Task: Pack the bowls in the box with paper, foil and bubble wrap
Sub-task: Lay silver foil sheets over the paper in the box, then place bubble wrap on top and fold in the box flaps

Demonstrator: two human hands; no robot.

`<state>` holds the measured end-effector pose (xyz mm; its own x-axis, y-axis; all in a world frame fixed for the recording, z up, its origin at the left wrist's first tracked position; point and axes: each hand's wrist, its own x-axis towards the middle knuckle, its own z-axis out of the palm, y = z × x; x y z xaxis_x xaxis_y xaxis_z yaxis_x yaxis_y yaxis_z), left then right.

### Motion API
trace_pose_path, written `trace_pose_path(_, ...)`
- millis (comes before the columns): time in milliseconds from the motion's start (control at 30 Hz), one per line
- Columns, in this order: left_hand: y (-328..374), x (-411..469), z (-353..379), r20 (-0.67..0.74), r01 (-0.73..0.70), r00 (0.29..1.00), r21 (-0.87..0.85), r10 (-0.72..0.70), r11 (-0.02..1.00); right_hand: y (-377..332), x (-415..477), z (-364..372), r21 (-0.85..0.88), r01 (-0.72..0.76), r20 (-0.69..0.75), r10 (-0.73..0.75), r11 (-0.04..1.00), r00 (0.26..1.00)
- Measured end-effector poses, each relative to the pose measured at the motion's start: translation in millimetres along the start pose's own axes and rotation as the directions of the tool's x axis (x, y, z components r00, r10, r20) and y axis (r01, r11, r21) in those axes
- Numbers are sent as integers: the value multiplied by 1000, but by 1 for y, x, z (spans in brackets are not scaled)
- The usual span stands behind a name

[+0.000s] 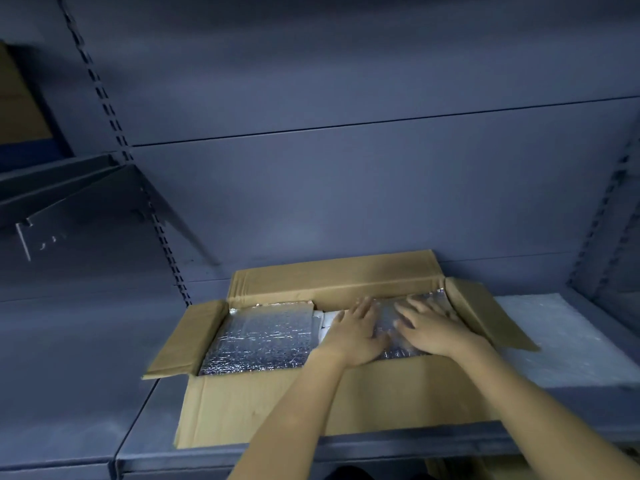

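Note:
An open cardboard box (277,400) stands on a blue-grey shelf, its flaps spread outward. One silver foil sheet (259,337) lies flat in the left half of the box. A second foil sheet (389,320) covers the right half. My left hand (353,332) and my right hand (431,327) press flat on that right sheet, fingers straight and spread. A strip of white paper (325,320) shows in the gap between the two sheets. No bowls are visible; whatever lies under the foil is hidden.
A sheet of white bubble wrap (561,337) lies on the shelf right of the box. A dark metal shelf bracket (86,199) juts out at the upper left, with a cardboard box (17,98) above it. The shelf's back panel rises close behind the box.

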<state>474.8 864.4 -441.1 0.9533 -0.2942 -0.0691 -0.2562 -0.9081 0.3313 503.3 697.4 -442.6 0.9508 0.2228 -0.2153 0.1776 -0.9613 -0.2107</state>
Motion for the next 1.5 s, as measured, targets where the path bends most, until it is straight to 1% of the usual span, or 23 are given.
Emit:
trace_pose_path(100, -3, 7, 4, 157, 54, 986, 18, -56, 998, 2, -1, -1, 1, 4, 63, -4, 1000, 998)
trace_pose_path(200, -5, 8, 7, 170, 55, 984, 43, -62, 998, 4, -1, -1, 37, 12, 74, -15, 999, 997)
trace_pose_path(267, -5, 9, 8, 147, 51, 988, 34, -55, 998, 3, -4, -1, 57, 21, 13, -22, 998, 1000)
trace_pose_path(333, -5, 10, 8, 32, 34, 999, 42, -35, 999, 2, -8, -2, 72, 74, -169, -61, 995, 984)
trace_pose_path(367, -4, 10, 7, -59, 13, 998, 68, -9, 998, 2, -11, -2, 100, 125, -290, -91, 987, 953)
trace_pose_path(433, 6, 7, 4, -242, -37, 968, 105, 62, 994, 6, -19, -5, 184, 260, -504, -136, 948, 853)
trace_pose_path(467, 16, 5, 2, -310, -79, 945, 91, 103, 993, 10, -24, -6, 221, 312, -591, -128, 924, 797)
trace_pose_path(500, 28, 3, 2, -361, -137, 920, 71, 154, 988, 18, -28, -7, 258, 338, -667, -86, 905, 740)
trace_pose_path(567, 53, 4, 5, -390, -261, 880, 81, 271, 962, 40, -36, -8, 366, 318, -765, 89, 875, 638)
trace_pose_path(633, 79, 10, 16, -333, -354, 864, 129, 377, 926, 72, -44, -5, 530, 213, -747, 333, 821, 576)
trace_pose_path(700, 99, 18, 27, -273, -414, 849, 188, 452, 891, 109, -50, 3, 619, 32, -679, 515, 785, 523)
trace_pose_path(733, 104, 21, 31, -239, -425, 850, 215, 469, 879, 127, -52, 9, 616, -67, -643, 550, 785, 532)
trace_pose_path(767, 108, 25, 33, -203, -425, 859, 225, 469, 876, 143, -55, 16, 579, -155, -596, 545, 801, 590)
trace_pose_path(800, 108, 28, 34, -178, -418, 871, 218, 457, 882, 157, -57, 26, 522, -223, -523, 516, 823, 678)
trace_pose_path(833, 108, 30, 36, -180, -411, 876, 206, 448, 888, 167, -59, 37, 460, -272, -428, 480, 845, 766)
trace_pose_path(867, 107, 32, 37, -197, -409, 873, 204, 447, 890, 175, -61, 48, 396, -298, -338, 440, 869, 832)
trace_pose_path(900, 107, 33, 37, -204, -409, 869, 212, 450, 887, 180, -62, 59, 333, -313, -274, 409, 889, 870)
trace_pose_path(933, 108, 33, 38, -199, -406, 871, 222, 449, 886, 183, -63, 67, 272, -325, -243, 391, 906, 888)
trace_pose_path(1000, 107, 32, 39, -182, -393, 880, 239, 439, 888, 184, -64, 74, 193, -352, -244, 392, 916, 887)
trace_pose_path(1133, 109, 31, 37, -156, -378, 894, 239, 420, 894, 181, -67, 68, 137, -376, -351, 400, 916, 847)
trace_pose_path(1267, 109, 28, 37, -140, -388, 893, 236, 427, 891, 183, -68, 66, 142, -372, -337, 398, 917, 853)
trace_pose_path(1400, 108, 30, 36, -132, -387, 894, 251, 428, 887, 183, -66, 64, 347, -300, -377, 425, 889, 823)
trace_pose_path(1500, 109, 29, 36, -125, -391, 897, 220, 424, 894, 174, -70, 49, 572, -263, -398, 543, 777, 739)
